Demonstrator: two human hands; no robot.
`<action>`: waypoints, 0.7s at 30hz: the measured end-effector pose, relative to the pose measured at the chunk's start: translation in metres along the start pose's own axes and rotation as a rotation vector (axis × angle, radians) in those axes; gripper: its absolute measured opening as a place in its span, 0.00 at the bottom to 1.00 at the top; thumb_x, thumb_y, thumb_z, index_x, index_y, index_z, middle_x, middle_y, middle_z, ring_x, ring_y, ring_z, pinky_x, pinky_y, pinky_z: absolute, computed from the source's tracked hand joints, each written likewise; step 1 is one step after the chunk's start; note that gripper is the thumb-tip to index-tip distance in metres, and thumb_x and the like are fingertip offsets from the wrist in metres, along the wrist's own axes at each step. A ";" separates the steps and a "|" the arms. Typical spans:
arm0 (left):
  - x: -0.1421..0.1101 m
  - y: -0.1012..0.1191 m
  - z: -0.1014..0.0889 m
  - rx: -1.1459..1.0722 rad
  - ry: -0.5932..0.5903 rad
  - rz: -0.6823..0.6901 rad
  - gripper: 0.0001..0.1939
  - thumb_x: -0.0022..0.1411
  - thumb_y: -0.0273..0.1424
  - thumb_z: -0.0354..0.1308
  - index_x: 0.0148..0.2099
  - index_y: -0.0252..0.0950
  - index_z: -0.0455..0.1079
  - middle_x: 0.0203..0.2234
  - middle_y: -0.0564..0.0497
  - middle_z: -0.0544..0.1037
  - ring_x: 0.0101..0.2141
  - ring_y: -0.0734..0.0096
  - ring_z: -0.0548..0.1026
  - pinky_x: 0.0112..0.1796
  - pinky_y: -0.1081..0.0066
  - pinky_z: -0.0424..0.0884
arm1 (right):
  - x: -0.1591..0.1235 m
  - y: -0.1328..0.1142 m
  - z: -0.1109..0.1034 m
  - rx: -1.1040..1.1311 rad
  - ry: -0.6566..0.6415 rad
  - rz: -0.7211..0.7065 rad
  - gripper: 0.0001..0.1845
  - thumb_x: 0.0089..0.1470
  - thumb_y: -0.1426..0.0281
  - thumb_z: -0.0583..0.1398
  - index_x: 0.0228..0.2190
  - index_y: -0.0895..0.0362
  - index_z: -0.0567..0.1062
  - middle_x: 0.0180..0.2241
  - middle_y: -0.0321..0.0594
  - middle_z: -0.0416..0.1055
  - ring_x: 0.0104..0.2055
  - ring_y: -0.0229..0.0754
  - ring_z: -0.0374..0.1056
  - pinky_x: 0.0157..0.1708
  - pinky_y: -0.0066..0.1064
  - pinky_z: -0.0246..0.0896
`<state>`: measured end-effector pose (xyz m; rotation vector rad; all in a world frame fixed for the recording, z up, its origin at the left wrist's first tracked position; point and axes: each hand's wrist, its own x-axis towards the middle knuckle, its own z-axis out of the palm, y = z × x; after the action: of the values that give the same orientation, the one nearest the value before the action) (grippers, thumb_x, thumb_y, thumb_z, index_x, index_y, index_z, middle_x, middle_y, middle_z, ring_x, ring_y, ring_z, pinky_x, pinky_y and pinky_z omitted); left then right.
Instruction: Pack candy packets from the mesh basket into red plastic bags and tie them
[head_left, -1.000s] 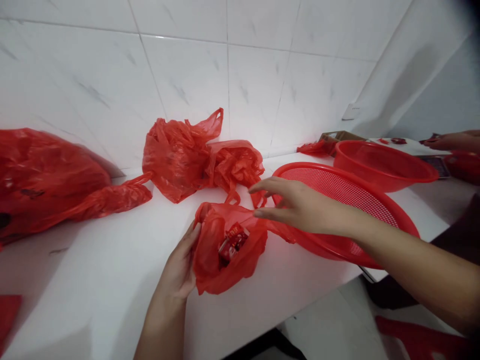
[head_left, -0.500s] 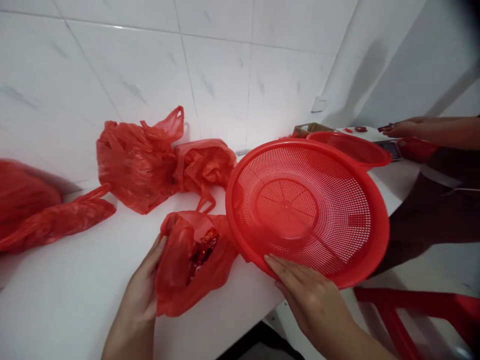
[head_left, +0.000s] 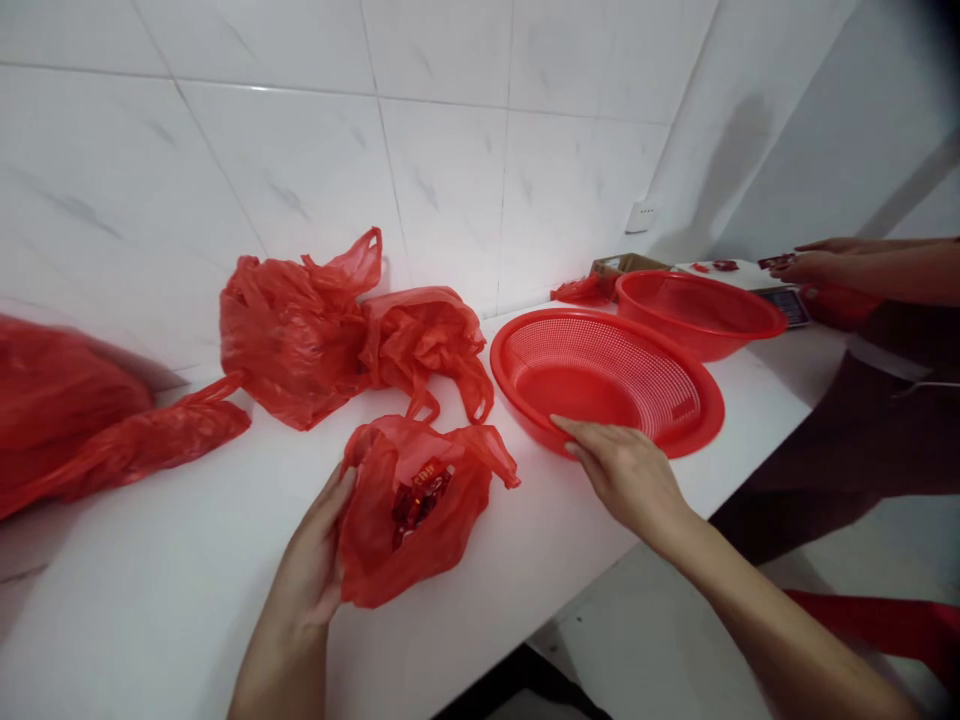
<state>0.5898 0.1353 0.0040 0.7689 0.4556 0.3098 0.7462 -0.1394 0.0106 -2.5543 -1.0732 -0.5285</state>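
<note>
My left hand (head_left: 311,570) grips the left side of a small red plastic bag (head_left: 416,510) that lies open on the white counter (head_left: 150,590). Red wrapped packets (head_left: 420,497) show inside the bag. My right hand (head_left: 622,470) rests on the near rim of a red perforated plastic basket (head_left: 607,375), fingers curled over the edge. The basket lies flat on the counter just right of the bag.
More red plastic bags lie behind (head_left: 300,330) (head_left: 424,335) and at far left (head_left: 75,420). A second red basin (head_left: 697,310) stands beyond the basket. Another person's hands (head_left: 817,262) work at the far right by a scale (head_left: 784,305). The tiled wall (head_left: 450,130) backs the counter; a red stool (head_left: 892,625) stands below.
The basket, held tilted up half a second ago, has been set down flat on the counter by my right hand. My left hand has kept its hold on the bag.
</note>
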 end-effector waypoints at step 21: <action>-0.063 0.009 -0.022 0.231 0.276 0.440 0.11 0.50 0.34 0.69 0.28 0.34 0.72 0.20 0.56 0.71 0.28 0.75 0.71 0.34 0.78 0.68 | 0.077 -0.065 0.013 1.112 -0.251 0.195 0.13 0.56 0.59 0.56 0.39 0.54 0.68 0.26 0.36 0.71 0.26 0.39 0.69 0.25 0.29 0.63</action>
<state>0.5239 0.1275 0.0142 1.0576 0.5868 0.7908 0.7513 -0.0432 0.0432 -1.6887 -0.8154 0.3824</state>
